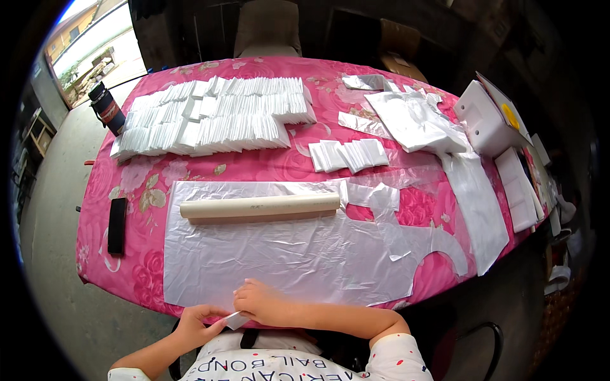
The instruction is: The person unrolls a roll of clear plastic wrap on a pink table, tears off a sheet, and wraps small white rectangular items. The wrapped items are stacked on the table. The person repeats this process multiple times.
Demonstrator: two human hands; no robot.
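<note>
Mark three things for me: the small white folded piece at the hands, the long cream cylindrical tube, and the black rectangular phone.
Small white folded piece (237, 320): head view, visible face.
Long cream cylindrical tube (260, 206): head view, middle of its side.
Black rectangular phone (117, 226): head view, middle of its upper face.

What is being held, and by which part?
A small, flat, white rectangular piece, material unclear: the left hand pinches its left edge; the right hand touches its upper edge, grip unclear.

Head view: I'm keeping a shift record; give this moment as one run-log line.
left hand: pinching small white piece | right hand: at same piece | white plastic sheet: spread on table | cream tube: on sheet
</note>
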